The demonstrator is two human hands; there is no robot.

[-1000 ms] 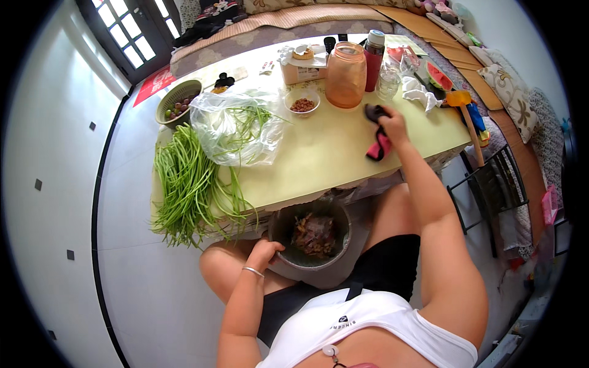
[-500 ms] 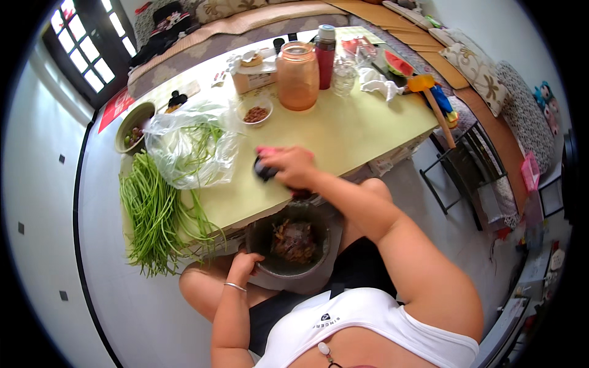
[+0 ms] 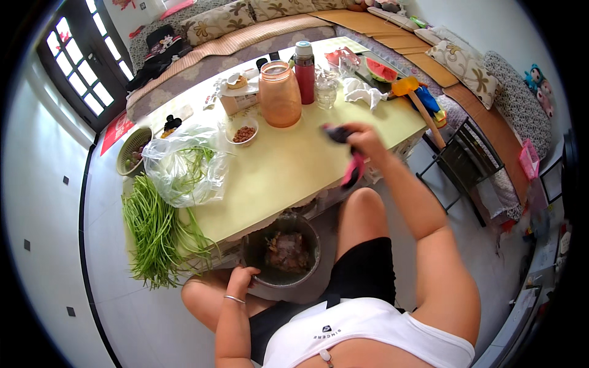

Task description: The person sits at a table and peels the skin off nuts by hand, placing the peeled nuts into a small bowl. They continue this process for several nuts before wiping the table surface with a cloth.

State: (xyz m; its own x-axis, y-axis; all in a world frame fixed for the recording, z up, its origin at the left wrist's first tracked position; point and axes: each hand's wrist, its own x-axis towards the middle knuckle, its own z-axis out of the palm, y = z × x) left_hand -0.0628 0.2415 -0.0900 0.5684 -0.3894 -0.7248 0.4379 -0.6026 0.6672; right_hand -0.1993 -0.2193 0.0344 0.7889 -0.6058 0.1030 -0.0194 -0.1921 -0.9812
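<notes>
Scissors: dark blades with pink handles, gripped in the closed right hand above the desk edge.
Bowl: dark metal, holding brownish scraps, on the lap; left hand curled on its near rim.
Orange jar: beyond the right hand.
Plastic bag: with greens, ahead of the left hand.
Long green stalks: beside that bag, hanging off the desk edge.

From my remote seat: a pale yellow tabletop fills the frame's centre, long green beans spilling over its left edge beside a clear plastic bag. An orange jar and red flask stand at upper centre, watermelon at upper right. A cushioned sofa lines the top.
</notes>
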